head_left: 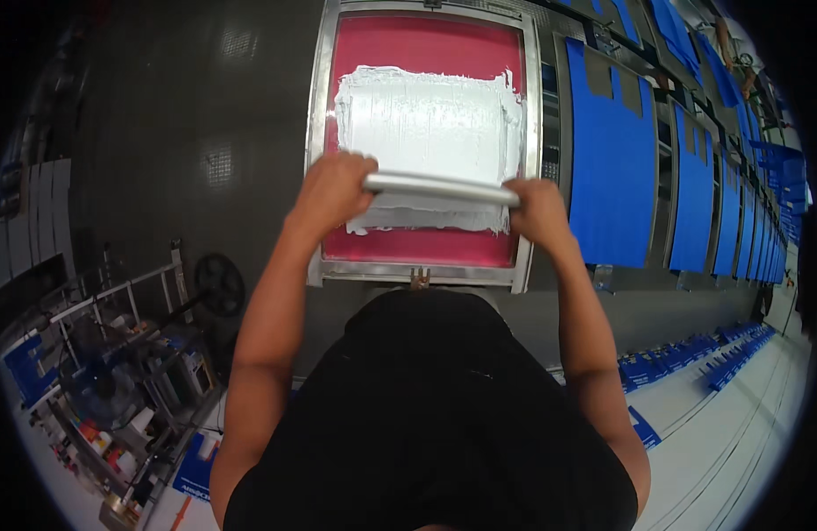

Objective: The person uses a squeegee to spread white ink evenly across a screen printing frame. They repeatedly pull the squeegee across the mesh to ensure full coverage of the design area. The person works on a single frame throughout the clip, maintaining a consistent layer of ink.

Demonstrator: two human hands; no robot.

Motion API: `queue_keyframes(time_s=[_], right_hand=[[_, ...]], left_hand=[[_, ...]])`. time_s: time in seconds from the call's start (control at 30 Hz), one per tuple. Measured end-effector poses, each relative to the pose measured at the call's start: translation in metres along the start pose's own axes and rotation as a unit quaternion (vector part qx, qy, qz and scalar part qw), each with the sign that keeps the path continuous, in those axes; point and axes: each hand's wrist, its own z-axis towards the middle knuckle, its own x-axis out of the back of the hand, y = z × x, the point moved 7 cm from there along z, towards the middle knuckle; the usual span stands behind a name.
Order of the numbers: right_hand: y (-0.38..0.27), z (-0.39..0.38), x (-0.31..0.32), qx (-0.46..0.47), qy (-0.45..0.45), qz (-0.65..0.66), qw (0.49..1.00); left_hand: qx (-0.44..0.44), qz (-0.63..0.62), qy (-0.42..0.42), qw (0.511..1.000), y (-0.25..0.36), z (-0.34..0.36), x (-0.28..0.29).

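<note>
- The dark surface [143, 115] spreads beneath and to the left of your work, with pale reflections on it.
- To your right, blue panels [607, 168] lie side by side in a row that runs away from you; the nearest sits just beside your work, apart from your hands.
- Your black shirt [444, 407] fills the near middle, between your bare forearms.
- The screen [532, 106] lies right in front of you, a metal frame around red mesh [426, 250], its near edge close to your body.
- A dark wheel [220, 283] stands at your left, beside metal rails and cluttered gear too small to make out.
- White ink [426, 115] covers the middle of the mesh, ragged and thick along its far and side edges; red shows all around it.
- The bar [441, 188] runs crosswise over the near part of the ink, its right end slightly nearer you. You cannot see whether its underside touches the mesh.
- Your left hand [336, 190] grasps the bar's left end, fingers curled over it.
- Your right hand [536, 212] grips the right end, close to the right rail.
- A small clamp [420, 278] sits midway along the near rail.
</note>
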Motion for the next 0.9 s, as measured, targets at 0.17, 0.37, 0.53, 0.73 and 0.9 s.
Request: queue_keyframes(time_s=[0.17, 0.37, 0.53, 0.73, 0.9], right_hand=[[0.030, 0.099, -0.003, -0.004, 0.060, -0.132, 0.989], [0.014, 0.059, -0.056, -0.002, -0.018, -0.162, 0.987], [-0.028, -0.029, -0.027, -0.012, -0.063, -0.055, 0.996], [-0.038, -0.048, -0.045, -0.083, -0.132, -0.062, 0.986], [-0.036, -0.068, -0.061, -0.071, -0.125, -0.069, 0.987]], left_hand=[[0.002, 0.055, 0.083, 0.995, -0.048, 0.078, -0.014], [0.029, 0.072, 0.048, 0.996, -0.040, 0.021, -0.058], [0.057, 0.014, -0.016, 0.998, 0.010, -0.060, -0.034], [0.059, -0.022, -0.002, 0.998, 0.019, -0.078, -0.047], [0.013, -0.018, 0.084, 0.996, 0.028, -0.099, -0.050]])
